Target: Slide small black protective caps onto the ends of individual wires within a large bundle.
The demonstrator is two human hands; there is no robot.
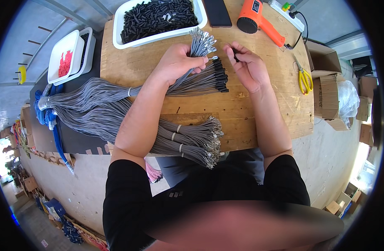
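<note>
My left hand (183, 62) is closed around a bundle of grey wires. Their bare metal terminals (203, 43) fan out above the fist, and one terminal sticks out past my fingertips toward the right. Across a small gap, my right hand (251, 69) has its fingers curled on small black sleeves (235, 54); how many is hidden. Under the left hand, other wires of the bundle end in black sleeves (220, 76) and lie on the wooden table (242, 121). Nearer to me, tied grey wire bundles (179, 138) show uncovered metal ends.
Behind my hands stands a white tray (135, 42) of black sleeves, beside a dark phone (217, 13). An orange heat gun (263, 27), a power strip (287, 16) and yellow-handled scissors (305, 81) lie on the right. At left are stacked white trays (54, 62), the upper with red pieces.
</note>
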